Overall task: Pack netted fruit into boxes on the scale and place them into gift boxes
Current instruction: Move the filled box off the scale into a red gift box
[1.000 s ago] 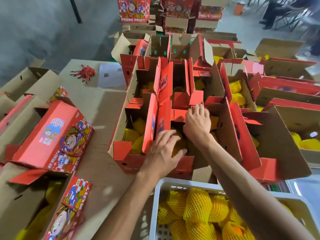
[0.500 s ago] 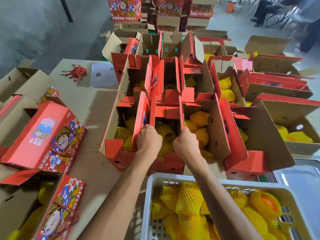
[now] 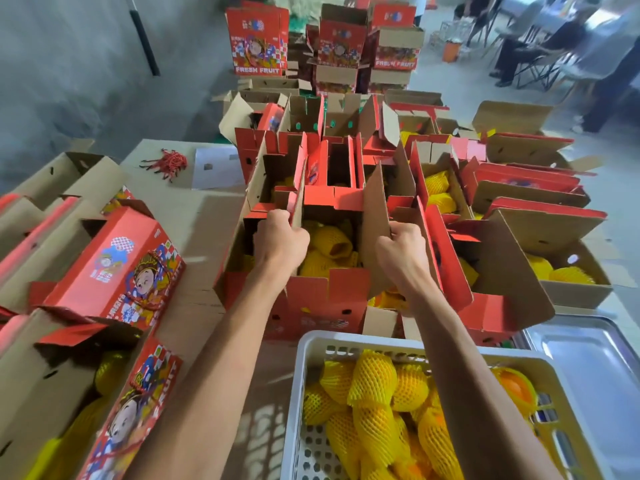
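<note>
The table (image 3: 194, 216) carries a crowd of open red gift boxes from ten o'clock round to three o'clock. A white crate (image 3: 313, 344) of netted fruit (image 3: 372, 382) sits at six o'clock, and a steel scale tray (image 3: 588, 362) lies at four o'clock.

The centre gift box (image 3: 325, 299), just beyond the crate, holds netted fruit already loaded. Change noted: a second ago both hands were flat inside this box, settling fruit; they have since withdrawn to its side flaps and pulled them apart, so the load now shows. Judgement: filling of this box appears finished and closing is the step in hand.

The left hand (image 3: 280, 242), at eleven o'clock from the crate, has its grip clenched round the left flap (image 3: 298, 206), knuckles up, forearm extended straight. The right hand (image 3: 403, 252), at one o'clock, has its grip clenched round the edge of the right flap (image 3: 375, 223), wrist turned slightly outward. Whether the fingertips reach inside the flaps is hidden.

A bundle of red cord (image 3: 168, 162) lies at eleven o'clock, well apart.
</note>
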The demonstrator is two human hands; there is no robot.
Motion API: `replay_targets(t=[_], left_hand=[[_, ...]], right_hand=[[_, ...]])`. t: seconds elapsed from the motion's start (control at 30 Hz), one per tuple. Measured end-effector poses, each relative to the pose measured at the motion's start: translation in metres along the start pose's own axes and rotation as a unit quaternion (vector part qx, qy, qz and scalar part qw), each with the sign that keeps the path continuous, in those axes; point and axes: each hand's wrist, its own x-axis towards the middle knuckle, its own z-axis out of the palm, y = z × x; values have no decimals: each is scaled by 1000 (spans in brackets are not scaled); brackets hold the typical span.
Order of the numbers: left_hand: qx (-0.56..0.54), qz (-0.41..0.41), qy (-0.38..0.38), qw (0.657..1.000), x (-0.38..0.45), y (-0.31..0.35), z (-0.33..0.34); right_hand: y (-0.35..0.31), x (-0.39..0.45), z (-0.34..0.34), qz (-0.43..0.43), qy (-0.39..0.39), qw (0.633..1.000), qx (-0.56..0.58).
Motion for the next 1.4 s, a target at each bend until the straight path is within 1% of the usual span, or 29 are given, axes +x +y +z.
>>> replay_targets(t=[0.1, 0.2, 0.33, 0.43, 0.53, 0.6, 0.63, 0.8, 0.9, 1.03, 1.13, 1.27, 1.4], left_hand=[[-53, 28, 29, 998, -5, 14, -24], [-163, 30, 26, 986, -7, 24, -47], [-337, -13, 3, 941, -15, 38, -82], [-409, -34, -23, 911, -34, 50, -96], [-461, -48, -100, 881, -62, 66, -94], [-476, -59, -156, 863, -84, 79, -84], [-482, -63, -172, 857, -97, 87, -76], [-477, -83, -205, 850, -175, 130, -25], [-463, -103, -212, 854, -224, 156, 11], [-478, -157, -254, 826, -279, 188, 64], [-479, -153, -255, 826, -307, 208, 105], [-472, -129, -229, 841, -330, 228, 157], [-465, -163, -264, 829, -344, 245, 201]], right_hand=[[-18, -11, -25, -24, 18, 997, 68], [-30, -21, -54, -16, 30, 989, 143], [-31, -37, -95, 15, 54, 962, 267], [-22, -53, -131, 17, 33, 941, 336], [3, -69, -170, 24, 13, 922, 386], [23, -80, -198, 28, -4, 907, 419], [33, -85, -212, 30, -15, 898, 438], [93, -114, -292, 38, -48, 867, 494], [133, -130, -341, 39, -60, 867, 493], [183, -144, -406, 51, -57, 856, 511], [221, -150, -448, 69, -58, 854, 513], [261, -149, -490, 84, -46, 861, 500], [297, -144, -518, 112, -26, 879, 463]])
